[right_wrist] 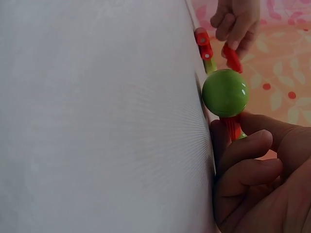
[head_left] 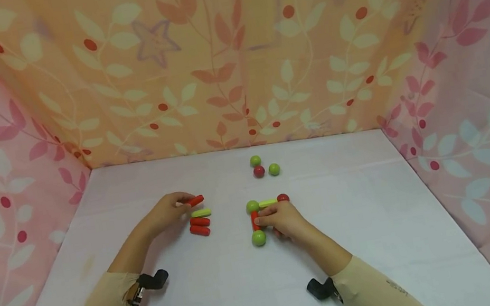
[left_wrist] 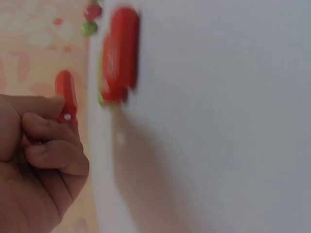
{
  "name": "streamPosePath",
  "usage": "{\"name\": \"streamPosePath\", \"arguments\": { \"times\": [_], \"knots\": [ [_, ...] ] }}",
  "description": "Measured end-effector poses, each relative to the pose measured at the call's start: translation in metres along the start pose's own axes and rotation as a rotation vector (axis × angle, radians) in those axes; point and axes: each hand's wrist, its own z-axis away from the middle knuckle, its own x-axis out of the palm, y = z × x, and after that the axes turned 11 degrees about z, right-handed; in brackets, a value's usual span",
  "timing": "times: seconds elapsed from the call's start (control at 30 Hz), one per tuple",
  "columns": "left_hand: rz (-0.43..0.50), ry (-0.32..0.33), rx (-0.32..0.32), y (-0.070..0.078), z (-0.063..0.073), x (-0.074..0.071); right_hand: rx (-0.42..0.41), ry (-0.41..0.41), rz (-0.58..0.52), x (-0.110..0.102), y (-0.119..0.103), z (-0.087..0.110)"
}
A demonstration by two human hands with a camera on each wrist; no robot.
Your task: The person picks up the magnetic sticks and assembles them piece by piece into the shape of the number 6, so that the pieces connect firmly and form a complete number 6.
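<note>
My left hand (head_left: 169,211) pinches a red rod (left_wrist: 66,92) between thumb and fingers, lifted off the white table. Just below it in the head view lie a yellow-green rod (head_left: 201,213) and two more red rods (head_left: 200,230). With thumb and fingers, my right hand (head_left: 287,219) grips another red rod (head_left: 254,220) that joins two green balls (head_left: 259,238). From the upper green ball (head_left: 252,206), a yellow-green rod (head_left: 268,203) runs right to a red ball (head_left: 283,198). The fingers partly cover this corner-shaped piece.
Farther back on the white table (head_left: 349,174) sit two loose green balls (head_left: 274,169) and a loose red ball (head_left: 259,171). Flower-patterned cloth (head_left: 221,60) walls the table at the back and both sides.
</note>
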Motion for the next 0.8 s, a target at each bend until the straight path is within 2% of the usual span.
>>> {"name": "streamPosePath", "arguments": {
  "times": [0.13, 0.2, 0.4, 0.6, 0.8],
  "knots": [
    [0.141, 0.016, -0.006, 0.015, 0.022, 0.025, 0.010, -0.008, -0.030, 0.000, -0.001, 0.000],
    [0.175, 0.030, -0.024, 0.021, 0.032, 0.040, 0.019, -0.011, -0.049, 0.000, -0.002, -0.001],
    [0.145, 0.075, -0.084, 0.028, 0.055, 0.081, 0.022, -0.018, -0.071, 0.001, -0.003, -0.002],
    [0.198, 0.052, -0.114, 0.029, 0.069, 0.109, 0.019, -0.012, -0.067, 0.001, -0.003, -0.002],
    [0.218, 0.007, -0.121, 0.028, 0.074, 0.127, 0.022, -0.016, -0.069, 0.002, -0.001, -0.004]
  ]
}}
